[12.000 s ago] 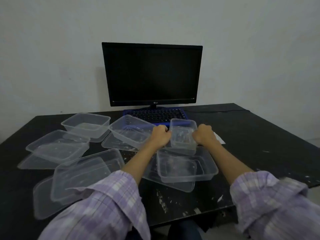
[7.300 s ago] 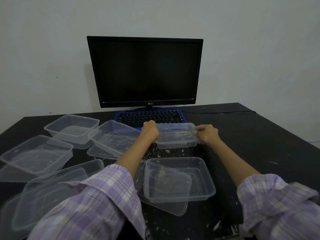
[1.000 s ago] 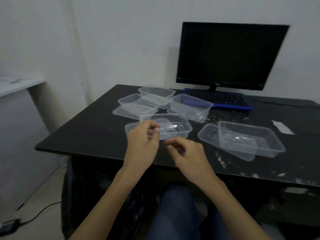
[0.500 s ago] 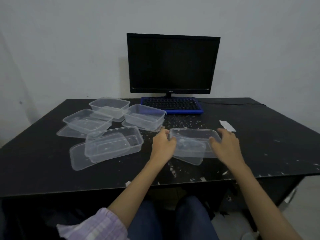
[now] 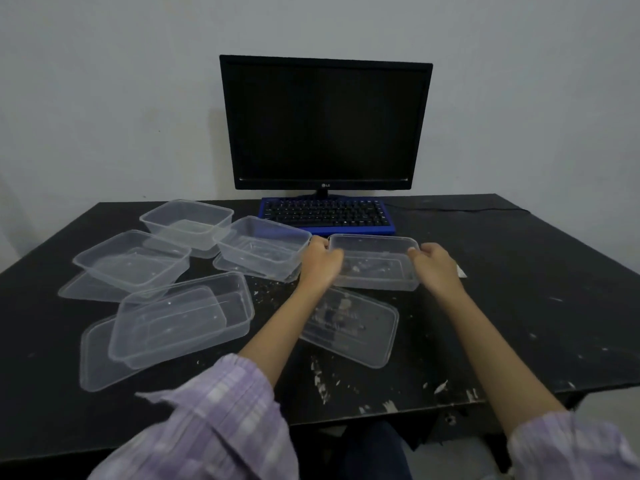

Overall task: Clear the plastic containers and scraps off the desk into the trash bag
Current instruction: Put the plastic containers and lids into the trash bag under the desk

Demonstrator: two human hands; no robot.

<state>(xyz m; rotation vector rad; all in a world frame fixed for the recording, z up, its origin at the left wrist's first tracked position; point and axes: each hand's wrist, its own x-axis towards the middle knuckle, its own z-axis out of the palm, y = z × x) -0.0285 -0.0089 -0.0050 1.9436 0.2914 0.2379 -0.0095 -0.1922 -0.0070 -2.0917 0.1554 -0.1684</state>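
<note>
Both hands — left hand [image 5: 320, 263], right hand [image 5: 433, 268] — now grip the clear container [image 5: 375, 263], newly lifted off its lid [image 5: 349, 327] mid-desk — bagging comes next.

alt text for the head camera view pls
Both hands, left and right, grip the ends of a clear plastic container above a black desk. Its lid lies below; four more containers sit left, a dark monitor and blue keyboard behind.

wall [image 5: 121, 98]: plain, pale grey, bare | desk [image 5: 519, 289]: black top, scuffed with white flecks | monitor [image 5: 325, 123]: dark screen, against wall | keyboard [image 5: 327, 216]: blue-framed, just before monitor | light: dim
</note>
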